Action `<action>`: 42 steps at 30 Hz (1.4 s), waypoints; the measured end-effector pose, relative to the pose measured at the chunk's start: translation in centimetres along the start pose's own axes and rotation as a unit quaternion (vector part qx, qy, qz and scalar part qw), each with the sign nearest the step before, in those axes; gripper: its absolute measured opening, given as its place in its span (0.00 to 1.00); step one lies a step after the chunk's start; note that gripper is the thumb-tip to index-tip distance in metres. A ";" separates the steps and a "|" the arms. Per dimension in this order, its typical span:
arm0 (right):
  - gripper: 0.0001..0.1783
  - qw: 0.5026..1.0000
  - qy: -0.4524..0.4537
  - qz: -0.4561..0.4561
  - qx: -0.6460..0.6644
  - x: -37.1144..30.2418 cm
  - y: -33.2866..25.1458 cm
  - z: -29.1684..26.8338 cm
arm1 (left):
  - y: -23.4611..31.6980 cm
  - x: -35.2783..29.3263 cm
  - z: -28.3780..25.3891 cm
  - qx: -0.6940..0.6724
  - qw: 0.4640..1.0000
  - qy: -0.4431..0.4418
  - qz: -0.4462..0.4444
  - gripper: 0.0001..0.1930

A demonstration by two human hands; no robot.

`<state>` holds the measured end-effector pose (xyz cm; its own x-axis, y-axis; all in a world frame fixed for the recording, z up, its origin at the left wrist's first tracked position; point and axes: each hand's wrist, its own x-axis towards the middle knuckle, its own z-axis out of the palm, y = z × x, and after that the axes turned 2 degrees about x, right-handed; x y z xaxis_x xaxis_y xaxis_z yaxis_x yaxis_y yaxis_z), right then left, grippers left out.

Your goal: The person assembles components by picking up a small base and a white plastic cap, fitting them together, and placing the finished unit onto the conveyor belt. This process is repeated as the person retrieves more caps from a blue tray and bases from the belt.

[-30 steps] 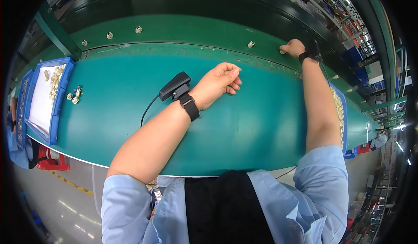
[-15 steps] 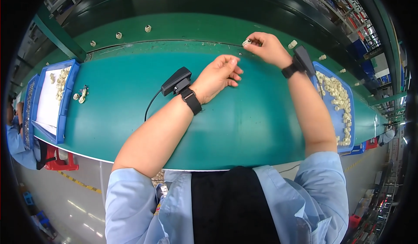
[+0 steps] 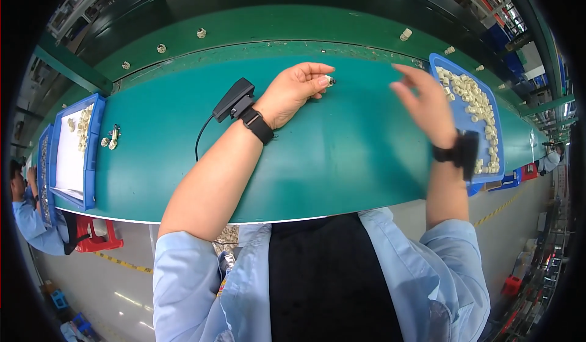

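Note:
Pinched between thumb and fingers of my left hand (image 3: 293, 93) is a small cream plastic fitting with dark, metallic bits (image 3: 331, 81). The hand is above the middle of the green work surface (image 3: 342, 165). My right hand (image 3: 428, 105), slightly blurred, has its thumb and fingers apart and holds nothing I can see. It is just left of a blue tray (image 3: 461, 115) that carries many cream plastic pieces (image 3: 479, 101).
A blue tray (image 3: 90, 159) lined in white stands at the left with cream parts; beside it lie several assembled pieces (image 3: 113, 140). Single fittings (image 3: 201, 33) sit spaced along the far green strip. A co-worker (image 3: 33, 217) sits at far left near a red stool (image 3: 97, 235).
My right hand has come from the far strip back toward the right tray and opened. The small fitting it held is now in my left hand, whose fingers have closed.

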<state>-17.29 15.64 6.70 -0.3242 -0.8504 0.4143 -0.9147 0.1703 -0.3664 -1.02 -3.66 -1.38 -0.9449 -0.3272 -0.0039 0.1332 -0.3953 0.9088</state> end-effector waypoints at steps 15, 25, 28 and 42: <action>0.13 0.950 -0.017 0.313 -0.016 -10.9 12.4 -6.4 | 0.3 0.3 0.5 -0.014 1.000 0.021 -0.017 0.11; 0.13 0.861 -0.022 0.174 0.477 -2.3 2.1 -3.2 | -0.3 0.4 -0.3 -0.035 0.999 -0.004 0.004 0.10; 0.14 0.848 -0.083 0.124 0.508 0.2 -0.4 0.0 | 0.0 0.5 0.2 -0.032 0.999 0.000 -0.002 0.11; 0.15 0.786 -0.084 0.158 0.592 2.7 -0.8 7.1 | 0.4 0.5 0.4 -0.063 0.998 0.017 -0.019 0.12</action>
<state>-15.74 9.70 2.20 -0.3626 -0.9295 0.0681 0.1029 -0.1126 -0.9883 -1.54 -3.57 -0.88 -0.9394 -0.3385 -0.0540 0.1356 -0.5117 0.8484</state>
